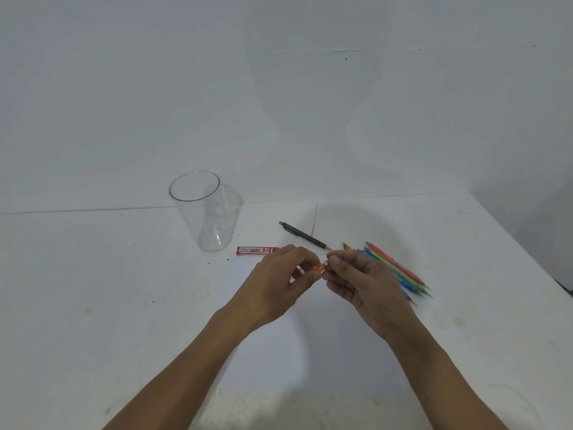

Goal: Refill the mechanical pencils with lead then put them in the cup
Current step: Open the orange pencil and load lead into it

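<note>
Above the white table my left hand point(280, 283) grips an orange mechanical pencil point(317, 268); only a short orange stretch shows between my hands. My right hand point(362, 285) pinches the pencil's small pale end cap point(326, 262). A clear plastic cup point(203, 212) stands upright and empty to the left. The red lead case point(256, 250) lies flat just right of the cup. A black mechanical pencil point(305, 235) lies behind my hands. Several coloured pencils point(400, 270), pink, green and blue, lie in a bunch to the right, partly hidden by my right hand.
A small orange piece point(347, 246) lies by the bunch of pencils. The white table point(108, 305) meets a white wall just behind the cup. The table's right edge point(533, 252) slants down toward the lower right.
</note>
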`<state>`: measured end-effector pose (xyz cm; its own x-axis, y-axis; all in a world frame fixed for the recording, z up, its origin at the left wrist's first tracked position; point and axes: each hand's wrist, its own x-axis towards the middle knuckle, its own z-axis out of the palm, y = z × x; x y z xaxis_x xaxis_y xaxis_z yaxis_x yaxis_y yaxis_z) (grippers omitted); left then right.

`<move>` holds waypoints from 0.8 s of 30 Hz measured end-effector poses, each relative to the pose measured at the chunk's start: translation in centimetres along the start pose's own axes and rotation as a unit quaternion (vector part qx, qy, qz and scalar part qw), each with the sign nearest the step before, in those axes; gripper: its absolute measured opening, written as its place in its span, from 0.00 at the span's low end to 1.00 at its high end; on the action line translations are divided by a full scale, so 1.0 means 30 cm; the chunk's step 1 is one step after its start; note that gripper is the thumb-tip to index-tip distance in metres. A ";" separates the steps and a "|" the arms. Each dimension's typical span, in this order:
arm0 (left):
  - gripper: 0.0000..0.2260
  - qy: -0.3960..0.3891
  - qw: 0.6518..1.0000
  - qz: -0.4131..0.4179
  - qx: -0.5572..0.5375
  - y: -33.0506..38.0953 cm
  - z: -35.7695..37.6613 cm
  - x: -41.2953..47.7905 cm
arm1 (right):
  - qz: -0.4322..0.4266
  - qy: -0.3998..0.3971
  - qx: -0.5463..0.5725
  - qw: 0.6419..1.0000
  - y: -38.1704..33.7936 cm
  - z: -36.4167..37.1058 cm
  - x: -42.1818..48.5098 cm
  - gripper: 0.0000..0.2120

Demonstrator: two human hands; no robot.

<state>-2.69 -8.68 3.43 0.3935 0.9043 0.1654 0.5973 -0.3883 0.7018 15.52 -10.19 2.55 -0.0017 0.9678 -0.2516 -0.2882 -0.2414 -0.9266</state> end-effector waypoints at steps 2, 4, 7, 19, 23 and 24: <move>0.07 0.000 1.000 0.002 0.002 -0.001 0.001 -0.001 | 0.000 0.001 -0.002 1.000 0.000 0.001 0.001 0.09; 0.07 0.001 1.000 0.003 0.002 -0.002 0.001 -0.002 | 0.000 0.003 -0.001 1.000 0.000 0.003 0.003 0.09; 0.07 0.001 1.000 0.001 -0.001 0.000 0.002 -0.001 | -0.003 0.005 0.000 1.000 0.000 0.006 0.004 0.08; 0.06 0.003 1.000 0.003 0.006 -0.004 0.002 0.010 | -0.038 0.018 -0.044 0.998 0.007 0.006 0.011 0.09; 0.07 0.005 1.000 0.006 0.007 -0.005 0.002 0.010 | -0.034 0.017 -0.036 0.999 0.004 0.009 0.014 0.09; 0.07 0.006 1.000 0.006 0.007 -0.005 0.001 0.010 | -0.029 0.016 -0.030 0.999 0.003 0.009 0.014 0.09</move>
<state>-2.62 -8.36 3.36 0.3922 0.9016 0.1823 0.6027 -0.4015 0.6896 15.22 -9.79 2.43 0.0441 0.9779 -0.2042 -0.2282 -0.1891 -0.9551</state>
